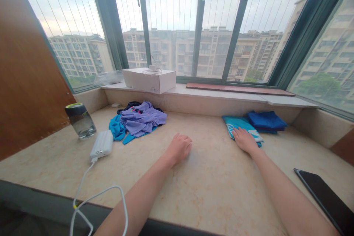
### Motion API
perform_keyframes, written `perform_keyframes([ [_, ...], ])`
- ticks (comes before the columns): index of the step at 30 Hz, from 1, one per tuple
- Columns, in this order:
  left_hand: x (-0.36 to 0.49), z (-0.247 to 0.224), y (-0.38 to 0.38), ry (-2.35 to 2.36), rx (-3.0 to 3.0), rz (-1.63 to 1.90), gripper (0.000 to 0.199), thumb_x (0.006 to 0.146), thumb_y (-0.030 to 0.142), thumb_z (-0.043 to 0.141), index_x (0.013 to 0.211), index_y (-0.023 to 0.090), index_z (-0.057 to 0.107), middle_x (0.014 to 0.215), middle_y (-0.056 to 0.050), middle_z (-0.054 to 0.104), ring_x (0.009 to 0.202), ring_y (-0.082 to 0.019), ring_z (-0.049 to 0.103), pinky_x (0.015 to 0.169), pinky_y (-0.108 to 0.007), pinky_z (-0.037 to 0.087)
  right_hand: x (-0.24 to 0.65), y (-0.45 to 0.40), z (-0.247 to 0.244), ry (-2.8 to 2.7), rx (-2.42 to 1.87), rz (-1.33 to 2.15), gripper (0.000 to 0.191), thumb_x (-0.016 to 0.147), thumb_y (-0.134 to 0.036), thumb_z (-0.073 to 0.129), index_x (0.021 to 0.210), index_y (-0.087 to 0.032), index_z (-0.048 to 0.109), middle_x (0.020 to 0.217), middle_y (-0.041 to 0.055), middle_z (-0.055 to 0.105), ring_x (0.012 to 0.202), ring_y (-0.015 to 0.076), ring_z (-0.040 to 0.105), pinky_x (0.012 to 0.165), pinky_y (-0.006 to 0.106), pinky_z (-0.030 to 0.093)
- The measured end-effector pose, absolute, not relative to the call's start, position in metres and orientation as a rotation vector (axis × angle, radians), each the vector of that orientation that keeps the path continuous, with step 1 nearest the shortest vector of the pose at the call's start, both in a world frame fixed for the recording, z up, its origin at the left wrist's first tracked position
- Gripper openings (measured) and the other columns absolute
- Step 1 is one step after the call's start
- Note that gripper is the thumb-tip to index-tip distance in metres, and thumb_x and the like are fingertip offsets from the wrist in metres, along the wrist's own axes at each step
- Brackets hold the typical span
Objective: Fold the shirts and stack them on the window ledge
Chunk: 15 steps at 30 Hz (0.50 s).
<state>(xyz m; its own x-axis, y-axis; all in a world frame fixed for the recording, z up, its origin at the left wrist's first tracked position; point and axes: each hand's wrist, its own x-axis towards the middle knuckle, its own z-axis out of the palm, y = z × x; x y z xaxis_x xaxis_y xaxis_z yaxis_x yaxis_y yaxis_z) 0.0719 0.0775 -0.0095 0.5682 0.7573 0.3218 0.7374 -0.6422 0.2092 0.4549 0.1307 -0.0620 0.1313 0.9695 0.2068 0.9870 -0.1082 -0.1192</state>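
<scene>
My right hand point(245, 140) lies flat on a folded teal garment point(231, 121) with white lettering, fingers stretched out over it. A folded dark blue garment point(267, 121) touches it on the right, farther back. Out over the middle of the stone counter point(210, 177) is my left hand point(179, 148), its fingers curled in loosely and no object visible in them. To its left sits a loose heap of clothing, with a crumpled lavender garment point(143, 118) on top, a bright blue one point(117, 128) below and dark cloth behind.
A clear bottle with a dark lid point(80, 121) stands at the left, beside a white power bank point(102, 144) whose cable point(83, 182) hangs over the front edge. A black tablet or phone point(326, 199) lies at right. On the window ledge rest a white box point(149, 80) and a reddish board point(238, 89).
</scene>
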Motion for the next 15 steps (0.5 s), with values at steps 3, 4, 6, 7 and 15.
perform_keyframes([
  [3, 0.060, -0.009, 0.089, 1.505, 2.695, 0.624, 0.025, 0.095, 0.022, 0.052, 0.111, 0.020, 0.071, 0.115, -0.008, 0.074, 0.111, -0.023, 0.065, 0.110, -0.042, 0.041, 0.444, 0.128, -0.054, -1.864, -2.176, -0.086, 0.059, 0.104, -0.038, 0.021, 0.147, -0.011, 0.051, 0.154, 0.0181, 0.047, 0.145, 0.0335, 0.038, 0.116, 0.055, 0.031],
  [4, 0.055, -0.009, 0.093, 1.589, 2.669, 0.640, 0.026, 0.095, 0.022, 0.052, 0.114, 0.020, 0.071, 0.117, -0.008, 0.073, 0.113, -0.023, 0.065, 0.109, -0.040, 0.043, 0.438, 0.124, -0.050, -1.857, -2.159, -0.094, 0.059, 0.104, -0.037, 0.020, 0.146, -0.010, 0.052, 0.154, 0.0174, 0.047, 0.147, 0.0319, 0.037, 0.117, 0.054, 0.030],
  [6, 0.040, -0.007, 0.102, 1.754, 2.598, 0.686, 0.030, 0.095, 0.021, 0.051, 0.119, 0.018, 0.069, 0.124, -0.011, 0.070, 0.118, -0.025, 0.063, 0.108, -0.039, 0.043, 0.424, 0.112, -0.042, -1.869, -2.038, -0.127, 0.058, 0.105, -0.036, 0.019, 0.144, -0.011, 0.054, 0.154, 0.0146, 0.048, 0.148, 0.0269, 0.034, 0.120, 0.047, 0.029],
  [7, 0.032, -0.006, 0.107, 1.834, 2.557, 0.712, 0.033, 0.095, 0.020, 0.050, 0.123, 0.016, 0.067, 0.128, -0.014, 0.067, 0.122, -0.027, 0.061, 0.109, -0.041, 0.042, 0.416, 0.103, -0.038, -1.886, -1.924, -0.143, 0.057, 0.105, -0.038, 0.020, 0.141, -0.012, 0.057, 0.153, 0.0134, 0.049, 0.148, 0.0252, 0.035, 0.120, 0.044, 0.029],
  [15, -0.036, -0.003, 0.143, 2.510, 2.012, 0.787, 0.056, 0.093, 0.027, 0.054, 0.148, 0.017, 0.049, 0.155, -0.026, 0.037, 0.147, -0.045, 0.029, 0.116, -0.058, 0.026, 0.362, 0.028, -0.031, -1.955, -1.251, 0.145, 0.047, 0.104, -0.047, 0.036, 0.107, -0.021, 0.075, 0.122, 0.0118, 0.072, 0.119, 0.0281, 0.063, 0.105, 0.050, 0.048],
])
